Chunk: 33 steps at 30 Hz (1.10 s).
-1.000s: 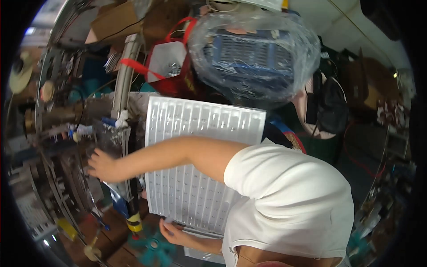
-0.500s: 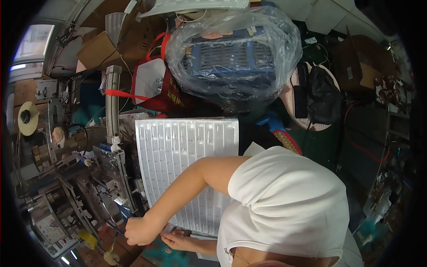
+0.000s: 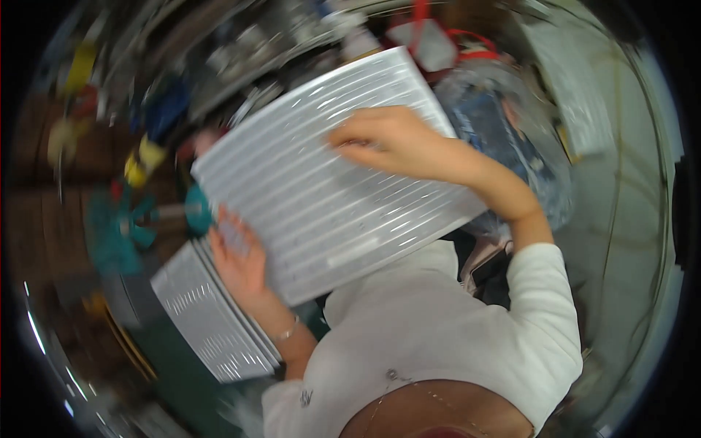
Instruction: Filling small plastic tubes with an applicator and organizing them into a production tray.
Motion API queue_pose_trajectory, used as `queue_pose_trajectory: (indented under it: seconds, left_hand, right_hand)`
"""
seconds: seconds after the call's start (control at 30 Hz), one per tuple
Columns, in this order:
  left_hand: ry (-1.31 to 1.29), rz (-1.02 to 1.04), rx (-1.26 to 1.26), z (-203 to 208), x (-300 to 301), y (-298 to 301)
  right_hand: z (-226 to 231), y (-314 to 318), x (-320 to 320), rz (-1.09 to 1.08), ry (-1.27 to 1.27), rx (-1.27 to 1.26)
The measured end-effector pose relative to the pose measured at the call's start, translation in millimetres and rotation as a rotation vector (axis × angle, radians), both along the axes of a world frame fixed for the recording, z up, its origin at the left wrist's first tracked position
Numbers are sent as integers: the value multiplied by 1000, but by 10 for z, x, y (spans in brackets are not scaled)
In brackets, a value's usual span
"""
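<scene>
A white ribbed tray (image 3: 314, 241) with long parallel channels lies slanted in front of me. My right hand (image 3: 391, 142) is over its upper middle, palm down, the fingers curled together; motion blur hides what they hold, if anything. Beside the tray's left edge is my left hand (image 3: 244, 259), palm turned up, a bracelet on the wrist. Its fingers are bent around a small, pale see-through piece (image 3: 234, 237), too blurred to name.
A stack of similar ribbed trays (image 3: 212, 314) stands at the lower left. Beyond it is a teal fan-like object (image 3: 120, 226). Blurred machinery (image 3: 255, 55) lies along the far side. To the right are a plastic-wrapped blue crate (image 3: 504, 139) and a red-and-white bag (image 3: 431, 44).
My view has turned left, so the tray appears rotated. My right hand has gone from the machine side to above the tray. The left hand now shows palm up by the tray's edge.
</scene>
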<state>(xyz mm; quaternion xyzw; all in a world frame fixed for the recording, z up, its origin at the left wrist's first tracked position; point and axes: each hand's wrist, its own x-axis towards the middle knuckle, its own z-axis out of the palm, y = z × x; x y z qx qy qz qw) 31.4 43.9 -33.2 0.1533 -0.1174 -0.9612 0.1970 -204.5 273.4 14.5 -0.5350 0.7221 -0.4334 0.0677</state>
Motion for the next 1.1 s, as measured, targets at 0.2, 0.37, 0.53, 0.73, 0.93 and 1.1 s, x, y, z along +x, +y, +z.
queue_pose_trajectory:
  seconds: [0.2, 0.37, 0.53, 0.73, 0.93, 1.1]
  left_hand:
    - [-355, 177, -421, 54, 3, 35]
    - [-629, 91, -993, 83, -100, 214]
    - [-278, -219, -2082, -96, 47, 903]
    - [-358, -371, -2333, -229, 183, 959]
    - [-365, -364, -2170, -22, 75, 1033]
    - [-41, -406, -2119, -138, -216, 1245]
  right_hand:
    - [-113, 78, 445, 307, 106, 304]
    - [-456, 279, 753, 561, 437, 514]
    - [-490, 370, 727, 532, 359, 528]
    - [-191, 276, 360, 294, -50, 394]
    - [134, 322, 40, 52, -39, 111]
    - [307, 587, 20, -195, -19, 143]
